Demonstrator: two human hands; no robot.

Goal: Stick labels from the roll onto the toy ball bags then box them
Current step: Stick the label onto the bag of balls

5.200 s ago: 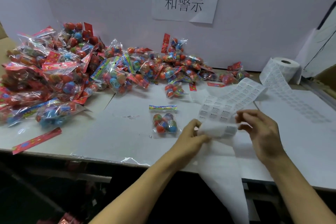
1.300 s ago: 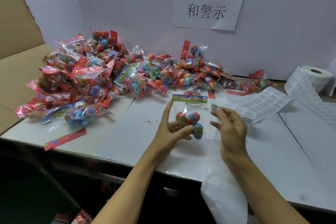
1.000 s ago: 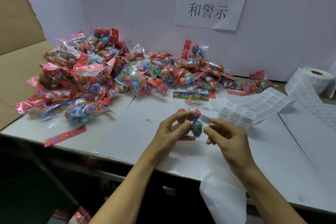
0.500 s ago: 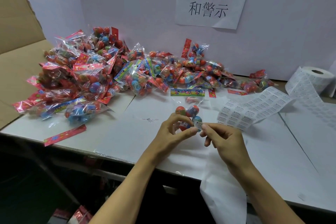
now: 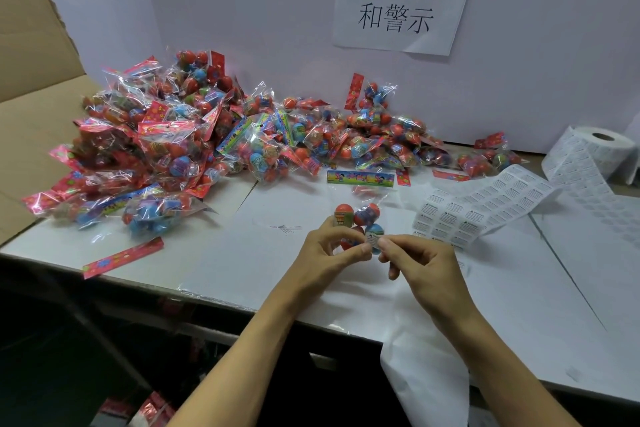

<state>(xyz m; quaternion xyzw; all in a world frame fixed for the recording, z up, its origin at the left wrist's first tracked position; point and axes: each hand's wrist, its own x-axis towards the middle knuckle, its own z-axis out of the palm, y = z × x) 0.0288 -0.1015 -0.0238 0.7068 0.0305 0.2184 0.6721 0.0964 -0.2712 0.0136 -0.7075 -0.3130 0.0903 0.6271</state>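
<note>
The left hand (image 5: 334, 250) grips a clear plastic bag of coloured toy balls (image 5: 360, 218); the right hand (image 5: 420, 262) pinches a small white label (image 5: 372, 239) against it, with the hands half hiding the bag's bottom.

The toy ball bag (image 5: 358, 204) is clear, glossy plastic film with a printed paper-like header; the balls inside look smooth and shiny. The heap of bags (image 5: 207, 139) left of it glints the same, crinkled film with foil-bright red headers. The label strip (image 5: 485, 208) right of the bag is matt white paper, running to a paper roll (image 5: 602, 152). The counter (image 5: 242, 253) under the bag is matt white sheet. Left of the heap, the box flap (image 5: 31, 55) is dull brown cardboard.
</note>
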